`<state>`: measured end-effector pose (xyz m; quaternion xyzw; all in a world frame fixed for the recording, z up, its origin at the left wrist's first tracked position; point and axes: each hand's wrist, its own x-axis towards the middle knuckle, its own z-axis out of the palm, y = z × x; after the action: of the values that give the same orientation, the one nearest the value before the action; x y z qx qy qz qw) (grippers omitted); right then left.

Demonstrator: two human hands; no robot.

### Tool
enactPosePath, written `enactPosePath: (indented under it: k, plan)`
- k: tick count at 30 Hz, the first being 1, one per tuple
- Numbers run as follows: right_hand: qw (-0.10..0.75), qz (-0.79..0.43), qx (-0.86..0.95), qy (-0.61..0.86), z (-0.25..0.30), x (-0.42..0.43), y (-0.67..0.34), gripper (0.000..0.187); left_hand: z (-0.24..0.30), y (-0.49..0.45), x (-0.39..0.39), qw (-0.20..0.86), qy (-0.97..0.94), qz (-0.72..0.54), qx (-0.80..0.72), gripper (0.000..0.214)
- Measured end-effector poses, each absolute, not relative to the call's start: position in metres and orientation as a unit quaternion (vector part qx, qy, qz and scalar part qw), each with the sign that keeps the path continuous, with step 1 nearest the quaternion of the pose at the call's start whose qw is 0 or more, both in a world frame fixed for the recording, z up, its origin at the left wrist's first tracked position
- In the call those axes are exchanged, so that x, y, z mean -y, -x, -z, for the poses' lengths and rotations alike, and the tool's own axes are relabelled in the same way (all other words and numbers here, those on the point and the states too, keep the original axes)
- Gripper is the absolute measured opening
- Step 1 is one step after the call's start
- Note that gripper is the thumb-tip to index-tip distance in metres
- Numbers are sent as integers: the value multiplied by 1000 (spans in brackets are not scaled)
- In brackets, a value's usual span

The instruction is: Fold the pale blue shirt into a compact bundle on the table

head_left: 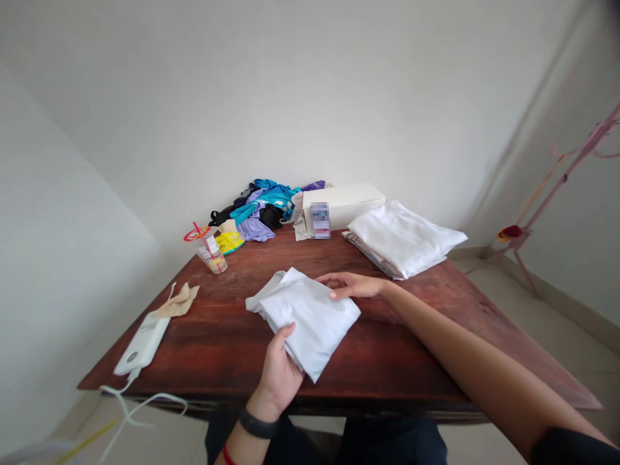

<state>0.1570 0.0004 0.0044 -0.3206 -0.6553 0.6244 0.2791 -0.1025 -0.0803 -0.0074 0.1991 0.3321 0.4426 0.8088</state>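
Note:
A folded white cloth [310, 316], tilted slightly, is between my two hands above the front middle of the wooden table. My left hand [279, 371] grips its near left edge, thumb on top and fingers hidden underneath. At the far right edge, my right hand [356, 285] rests with the thumb on the cloth and the fingers curved along its back side. The cloth's left end shows several loose layers. Behind my right hand lies a larger stack of folded white cloth [407, 239].
The wooden table [208, 349] meets the wall. At the back are a heap of coloured clothes [271, 200], a white box [349, 203] and a small box [320, 221]. On the left sit a plastic cup [212, 253], a yellow packet [229, 242] and a white power strip [145, 342] with cords.

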Motion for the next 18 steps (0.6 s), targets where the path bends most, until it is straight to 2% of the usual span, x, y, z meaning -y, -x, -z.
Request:
enactPosePath:
  k: [3,5,10,18]
  plan:
    - [257,-578,685,362,-4,-2,-153,73,4,105,80,812,-194,-438,-334,56]
    - [256,-560,690,380,-4,-1,-151,64,0,108,76,811,-197,-435,-338,55]
    - [247,-599,660,381,-9,2,-155,45,-10,117,62,805,-221,-443,-326,54]
    - [82,-714,631,292,3,13,-147,49,-6,130,54,817,-212,-343,-413,52]
